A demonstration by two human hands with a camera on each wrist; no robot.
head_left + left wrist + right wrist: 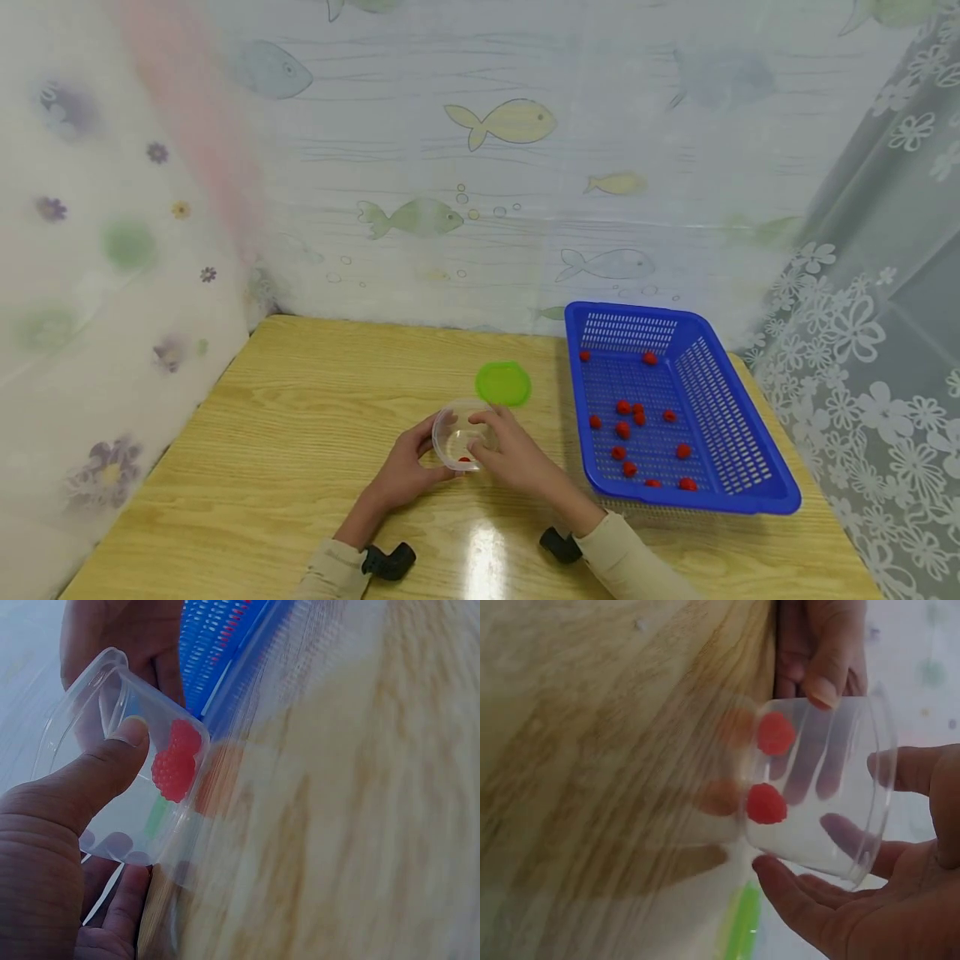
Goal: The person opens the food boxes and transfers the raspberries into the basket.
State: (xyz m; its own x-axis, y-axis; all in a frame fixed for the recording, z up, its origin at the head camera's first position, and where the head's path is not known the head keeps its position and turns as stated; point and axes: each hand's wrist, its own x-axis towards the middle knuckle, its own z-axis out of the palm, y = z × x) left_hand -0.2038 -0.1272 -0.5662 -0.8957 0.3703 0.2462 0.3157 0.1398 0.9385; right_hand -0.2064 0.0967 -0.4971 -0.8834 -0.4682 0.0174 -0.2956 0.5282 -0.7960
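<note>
My left hand (405,467) grips a clear plastic cup (442,437) at its side, thumb in front and fingers behind. Two red raspberries (176,761) lie at the bottom of the cup, which stands on the table. At the cup's mouth is my right hand (517,454), with thumb and forefinger apart and reaching inside the rim. In the right wrist view the other fingers (787,896) of that hand lie along the outside of the cup. Nothing shows between its fingertips. Behind the cup lies a green lid (503,384).
To the right stands a blue plastic basket (693,500) with several red raspberries (622,430) scattered on its floor. The wooden table (300,400) meets a patterned curtain at the back and hangings at both sides.
</note>
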